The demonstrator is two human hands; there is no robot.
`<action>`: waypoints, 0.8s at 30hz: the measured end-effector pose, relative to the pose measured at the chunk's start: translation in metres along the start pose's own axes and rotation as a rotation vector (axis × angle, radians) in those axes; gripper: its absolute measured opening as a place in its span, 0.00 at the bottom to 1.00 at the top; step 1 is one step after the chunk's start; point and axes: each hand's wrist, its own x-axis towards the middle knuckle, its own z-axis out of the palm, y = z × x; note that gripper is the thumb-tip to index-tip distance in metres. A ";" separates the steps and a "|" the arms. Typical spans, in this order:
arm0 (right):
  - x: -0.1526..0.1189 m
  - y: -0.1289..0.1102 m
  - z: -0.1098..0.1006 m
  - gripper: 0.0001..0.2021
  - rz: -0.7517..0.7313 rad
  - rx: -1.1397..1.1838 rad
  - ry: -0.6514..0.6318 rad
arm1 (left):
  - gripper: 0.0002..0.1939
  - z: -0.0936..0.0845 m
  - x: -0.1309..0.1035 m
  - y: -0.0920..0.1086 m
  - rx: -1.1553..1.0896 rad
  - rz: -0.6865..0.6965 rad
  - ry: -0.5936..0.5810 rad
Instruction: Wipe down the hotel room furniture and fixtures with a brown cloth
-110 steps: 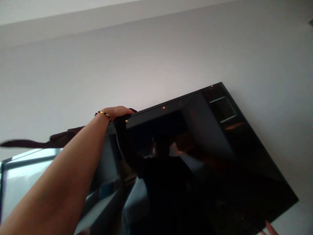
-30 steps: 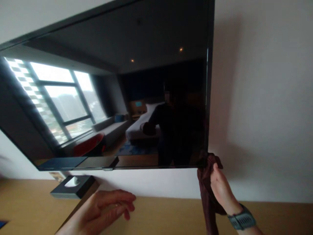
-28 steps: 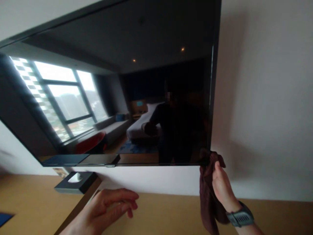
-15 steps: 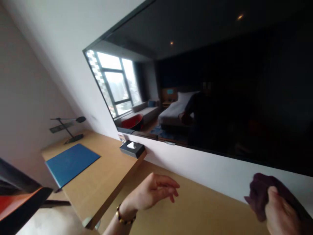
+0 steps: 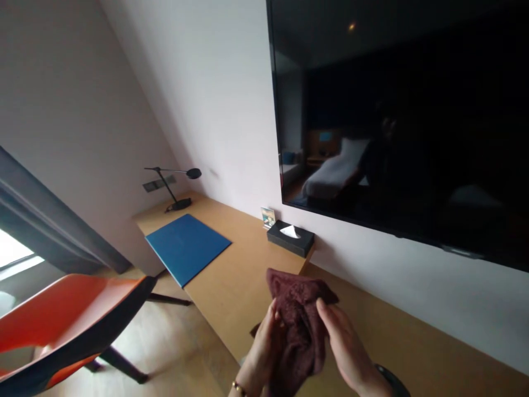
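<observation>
A crumpled maroon cloth (image 5: 298,320) is held between my two hands above the near edge of the desk (image 5: 219,300). My left hand (image 5: 266,342) grips its left side, with the fingers partly hidden behind the fabric. On the other side, my right hand (image 5: 345,342) holds the cloth with the thumb in front, its other fingers out of sight. Just beyond the cloth, a black tissue box (image 5: 290,238) with a white tissue sticking out sits on the desk near the wall.
A blue desk pad (image 5: 188,248) lies on the desk, with a black lamp (image 5: 177,204) behind it. A small picture card (image 5: 268,216) stands beside the tissue box. An orange chair (image 5: 78,309) is at lower left. A large television (image 5: 397,138) hangs on the wall.
My view has turned left. The cloth, earlier in my right hand alone at far right, is now between both hands. My left hand, empty before, has closed on it.
</observation>
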 end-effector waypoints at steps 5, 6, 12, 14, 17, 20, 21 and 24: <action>0.038 0.058 0.060 0.28 -0.001 -0.119 -0.132 | 0.25 -0.053 0.027 0.075 0.187 0.017 0.209; 0.047 0.070 0.061 0.28 -0.016 -0.164 -0.144 | 0.23 -0.062 0.037 0.092 0.294 0.009 0.218; 0.149 0.101 0.037 0.26 -0.163 -0.496 -0.043 | 0.28 -0.107 0.127 0.164 1.346 0.208 0.377; 0.201 0.105 0.027 0.20 -0.201 -0.546 0.019 | 0.35 -0.118 0.161 0.159 1.628 0.248 0.449; 0.273 0.120 0.018 0.21 -0.249 -0.663 0.069 | 0.42 -0.130 0.199 0.118 1.826 0.142 0.361; 0.316 0.141 0.015 0.33 -0.229 -0.795 0.111 | 0.42 -0.143 0.215 0.059 1.955 0.016 0.173; 0.322 0.148 0.016 0.35 -0.221 -0.829 0.121 | 0.38 -0.147 0.215 0.042 1.986 0.054 0.106; 0.315 0.167 0.023 0.34 -0.235 -0.905 0.113 | 0.24 -0.155 0.212 0.020 1.981 0.253 -0.063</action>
